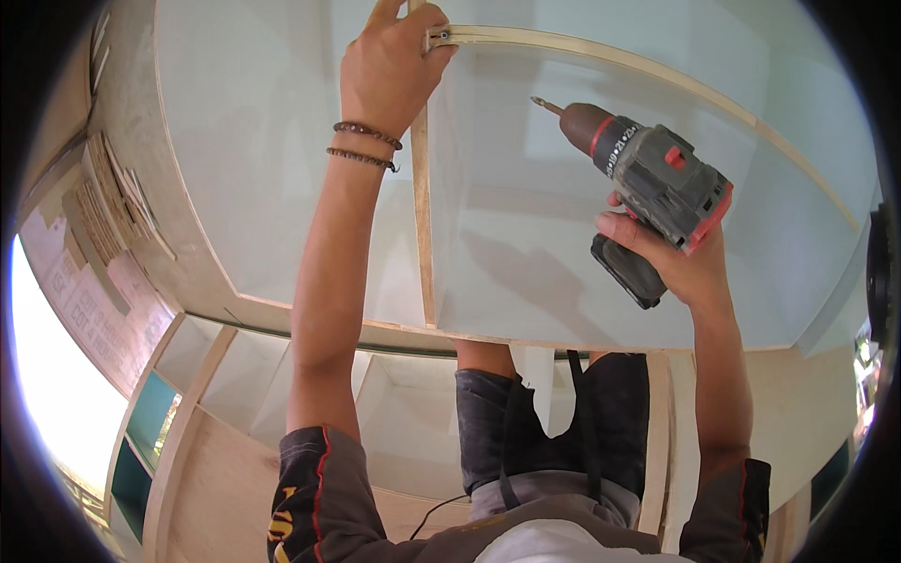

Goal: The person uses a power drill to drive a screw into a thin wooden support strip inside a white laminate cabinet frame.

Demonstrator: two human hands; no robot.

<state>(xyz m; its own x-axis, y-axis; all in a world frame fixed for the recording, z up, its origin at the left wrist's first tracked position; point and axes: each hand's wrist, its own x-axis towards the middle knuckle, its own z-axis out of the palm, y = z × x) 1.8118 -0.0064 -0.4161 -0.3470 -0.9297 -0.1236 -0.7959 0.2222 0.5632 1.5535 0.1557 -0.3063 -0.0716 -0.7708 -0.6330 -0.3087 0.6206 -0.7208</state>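
My right hand (690, 267) is closed round the handle of a cordless drill (652, 164), black and grey with red parts. Its bit (544, 105) points up and to the left, apart from any surface. At the top, my left hand (394, 70) has its fingers bent at the joint where a wooden upright (421, 216) meets a curved-looking wooden rail (601, 52). Beside the thumb a small metal fitting (439, 38) shows, pressed to the wood by the fingers. My fingertips are partly hidden behind the hand and the upright.
Pale inner panels of an open cabinet (563, 216) lie behind both arms, with a wooden front edge (601, 342) nearest me. Another shelf frame (178, 422) stands at the lower left. Stacked wooden strips (108, 202) and a printed board (84, 272) lie farther left.
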